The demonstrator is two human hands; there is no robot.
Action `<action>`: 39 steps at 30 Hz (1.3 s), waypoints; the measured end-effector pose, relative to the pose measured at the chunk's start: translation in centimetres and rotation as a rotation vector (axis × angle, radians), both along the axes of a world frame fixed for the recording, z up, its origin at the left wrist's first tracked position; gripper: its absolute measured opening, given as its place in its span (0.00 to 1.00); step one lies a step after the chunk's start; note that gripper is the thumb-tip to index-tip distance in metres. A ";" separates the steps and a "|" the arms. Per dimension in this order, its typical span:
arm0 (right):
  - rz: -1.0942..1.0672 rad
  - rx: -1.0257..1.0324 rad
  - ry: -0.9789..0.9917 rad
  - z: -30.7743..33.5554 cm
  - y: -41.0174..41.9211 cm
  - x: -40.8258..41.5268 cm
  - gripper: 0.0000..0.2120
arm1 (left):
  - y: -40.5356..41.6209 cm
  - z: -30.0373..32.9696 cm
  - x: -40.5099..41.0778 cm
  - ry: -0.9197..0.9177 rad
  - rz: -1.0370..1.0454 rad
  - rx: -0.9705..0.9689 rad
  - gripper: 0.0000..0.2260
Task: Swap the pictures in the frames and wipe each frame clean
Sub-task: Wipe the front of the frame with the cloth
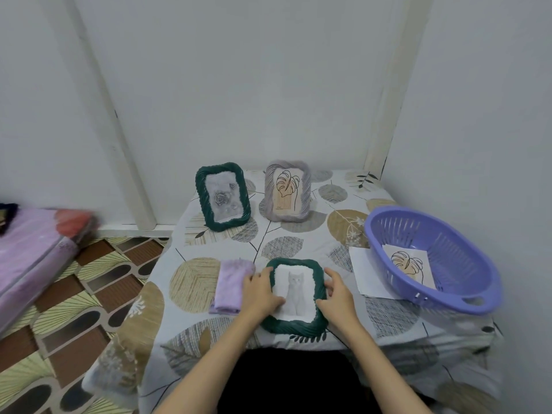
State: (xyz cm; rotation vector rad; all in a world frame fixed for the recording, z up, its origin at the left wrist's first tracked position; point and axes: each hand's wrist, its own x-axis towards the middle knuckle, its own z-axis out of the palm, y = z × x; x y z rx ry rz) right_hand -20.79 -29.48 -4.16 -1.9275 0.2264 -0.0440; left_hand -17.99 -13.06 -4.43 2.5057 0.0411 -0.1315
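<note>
I see a green frame with a cat picture lying flat at the worktop's near edge, probably for steady handling. My left hand and right hand grip its sides, fingers curled over the rim. A folded lilac cloth sits just left, handy for wiping. Two more frames stand upright behind; a purple basket at right holds a leaf print.

A dark green ropework frame holding a cat picture lies at six o'clock on the leaf-print tablecloth, a folded lilac cloth touching its nine o'clock side. At twelve stand a green rose-picture frame and, rightward, a grey leaf-picture frame. At three sits a purple slotted plastic basket on white paper sheets.
</note>
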 end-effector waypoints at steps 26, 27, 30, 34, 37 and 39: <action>0.280 0.590 -0.311 11.1 -2.3 -2.0 0.38 | 1.8 11.6 -3.3 -0.210 -0.202 -1.224 0.45; 0.294 0.606 -0.310 11.2 -2.2 -1.9 0.39 | 1.7 11.5 -3.3 -0.205 -0.204 -1.225 0.45; 0.319 0.596 -0.330 11.8 -1.9 -1.6 0.40 | 1.7 11.4 -3.3 -0.189 -0.224 -1.208 0.45; 0.317 0.591 -0.354 12.9 -2.0 -0.4 0.37 | 1.4 11.4 -3.5 -0.172 -0.268 -1.152 0.45; 0.343 0.624 -0.364 13.1 -2.4 0.6 0.39 | 1.4 11.1 -3.4 -0.182 -0.272 -1.114 0.45; 0.364 0.620 -0.364 12.9 -2.6 1.1 0.37 | 1.3 11.0 -3.0 -0.205 -0.272 -1.051 0.45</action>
